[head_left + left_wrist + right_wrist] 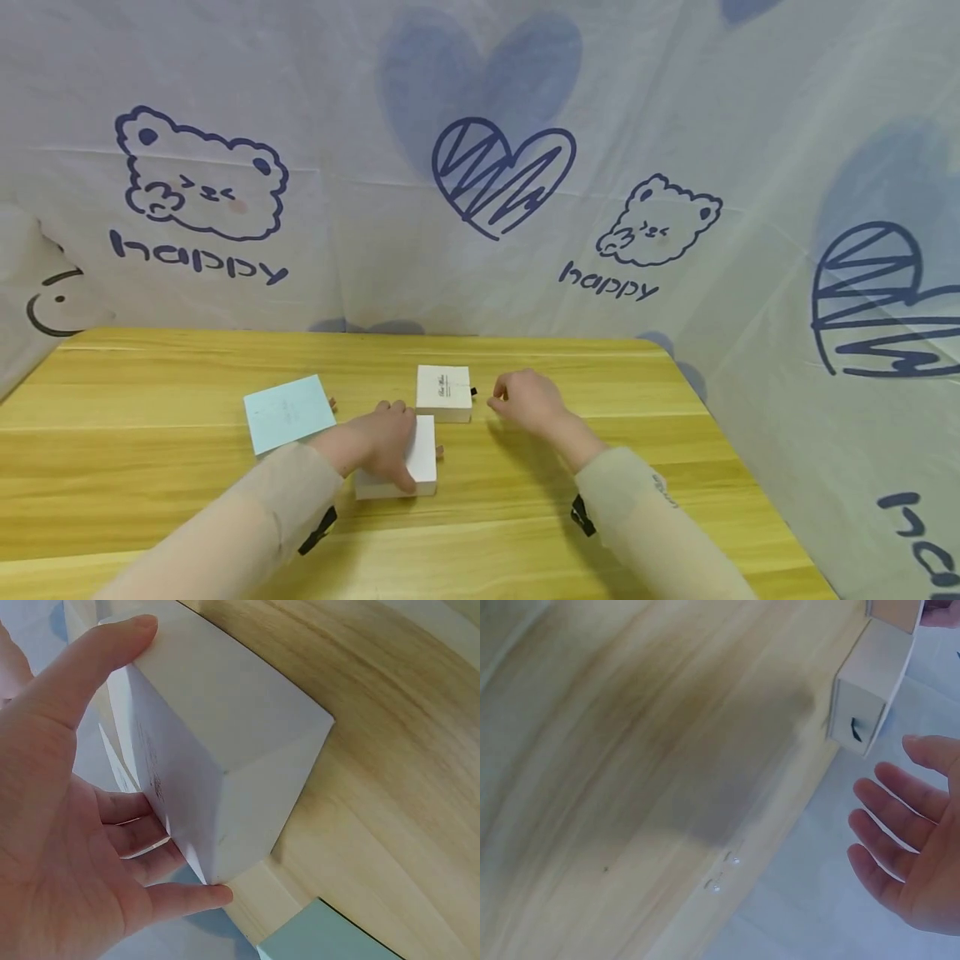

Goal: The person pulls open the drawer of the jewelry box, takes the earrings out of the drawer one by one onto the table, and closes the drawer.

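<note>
My left hand [384, 440] grips a white box [422, 446], its thumb on the near side and fingers along the top and far edge. A brown tab sticks out of this box's right end. In the left wrist view the same white box [202, 712] has faint print on its top. Just beyond stands a smaller cream box [442, 392] with dark print and a black pull tab. My right hand [531, 400] hovers right of that tab, holding nothing. Its fingers [892, 817] are loosely bent and spread in the right wrist view.
A light blue box [288, 412] with a brown tab lies left of the white one. Two tiny shiny pieces, like stud earrings [716, 887], lie on the wooden table [600, 533]. A white cloth [360, 167] with bears and hearts hangs behind.
</note>
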A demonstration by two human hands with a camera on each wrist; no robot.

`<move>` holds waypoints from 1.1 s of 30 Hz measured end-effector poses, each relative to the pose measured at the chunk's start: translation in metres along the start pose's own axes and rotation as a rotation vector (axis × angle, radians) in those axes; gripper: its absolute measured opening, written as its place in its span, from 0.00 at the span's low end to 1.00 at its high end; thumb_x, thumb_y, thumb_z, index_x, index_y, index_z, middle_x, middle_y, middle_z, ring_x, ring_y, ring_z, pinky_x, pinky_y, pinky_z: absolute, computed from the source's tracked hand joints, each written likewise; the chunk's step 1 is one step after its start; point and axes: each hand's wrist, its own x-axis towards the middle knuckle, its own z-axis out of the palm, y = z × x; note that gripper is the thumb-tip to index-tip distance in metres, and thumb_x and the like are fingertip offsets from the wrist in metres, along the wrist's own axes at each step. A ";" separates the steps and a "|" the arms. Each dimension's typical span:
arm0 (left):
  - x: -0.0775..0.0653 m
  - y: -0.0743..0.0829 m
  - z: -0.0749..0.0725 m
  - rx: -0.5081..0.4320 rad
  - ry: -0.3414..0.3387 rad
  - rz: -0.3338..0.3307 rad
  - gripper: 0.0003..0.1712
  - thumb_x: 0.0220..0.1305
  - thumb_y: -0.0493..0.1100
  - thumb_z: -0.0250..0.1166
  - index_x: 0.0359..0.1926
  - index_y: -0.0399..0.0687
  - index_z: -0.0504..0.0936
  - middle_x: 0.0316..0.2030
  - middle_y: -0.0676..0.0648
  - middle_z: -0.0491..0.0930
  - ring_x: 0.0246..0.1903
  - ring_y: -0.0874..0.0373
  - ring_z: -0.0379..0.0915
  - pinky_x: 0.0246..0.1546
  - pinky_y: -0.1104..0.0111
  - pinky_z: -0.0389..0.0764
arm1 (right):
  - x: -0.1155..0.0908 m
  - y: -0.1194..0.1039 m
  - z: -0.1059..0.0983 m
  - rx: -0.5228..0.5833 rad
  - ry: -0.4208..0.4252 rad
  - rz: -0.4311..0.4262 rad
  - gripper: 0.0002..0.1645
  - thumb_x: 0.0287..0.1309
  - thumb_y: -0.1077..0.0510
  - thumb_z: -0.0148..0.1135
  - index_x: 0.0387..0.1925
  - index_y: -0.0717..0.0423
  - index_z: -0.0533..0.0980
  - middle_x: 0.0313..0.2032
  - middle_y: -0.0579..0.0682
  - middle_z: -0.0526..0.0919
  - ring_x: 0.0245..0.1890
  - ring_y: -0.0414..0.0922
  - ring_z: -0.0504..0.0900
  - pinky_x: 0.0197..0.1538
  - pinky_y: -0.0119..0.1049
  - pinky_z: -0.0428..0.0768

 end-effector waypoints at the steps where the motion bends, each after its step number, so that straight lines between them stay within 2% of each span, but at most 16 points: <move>1: 0.001 0.000 0.000 -0.002 0.003 -0.001 0.54 0.38 0.57 0.76 0.58 0.27 0.65 0.49 0.36 0.70 0.49 0.45 0.65 0.55 0.56 0.71 | 0.000 -0.001 -0.001 0.009 -0.008 0.000 0.13 0.60 0.49 0.59 0.36 0.54 0.82 0.32 0.47 0.84 0.25 0.39 0.77 0.31 0.34 0.76; 11: 0.004 0.002 -0.004 -0.014 -0.007 -0.022 0.57 0.38 0.58 0.76 0.61 0.27 0.62 0.53 0.35 0.69 0.52 0.44 0.64 0.58 0.56 0.70 | -0.003 -0.022 -0.005 0.075 -0.092 -0.046 0.12 0.59 0.49 0.60 0.30 0.52 0.81 0.26 0.44 0.82 0.21 0.38 0.71 0.28 0.32 0.72; 19: 0.005 0.004 -0.005 -0.018 -0.019 -0.034 0.58 0.38 0.58 0.76 0.62 0.28 0.62 0.55 0.35 0.68 0.54 0.44 0.64 0.60 0.55 0.69 | -0.004 -0.032 0.005 0.075 -0.152 -0.083 0.12 0.59 0.48 0.59 0.32 0.51 0.82 0.30 0.44 0.84 0.27 0.37 0.76 0.32 0.33 0.75; 33: 0.006 0.003 -0.005 -0.022 -0.015 -0.045 0.53 0.35 0.58 0.77 0.57 0.31 0.66 0.47 0.39 0.71 0.45 0.49 0.65 0.51 0.57 0.74 | 0.000 -0.048 0.027 0.158 -0.230 -0.161 0.11 0.58 0.50 0.61 0.33 0.52 0.84 0.31 0.45 0.86 0.28 0.37 0.78 0.33 0.29 0.75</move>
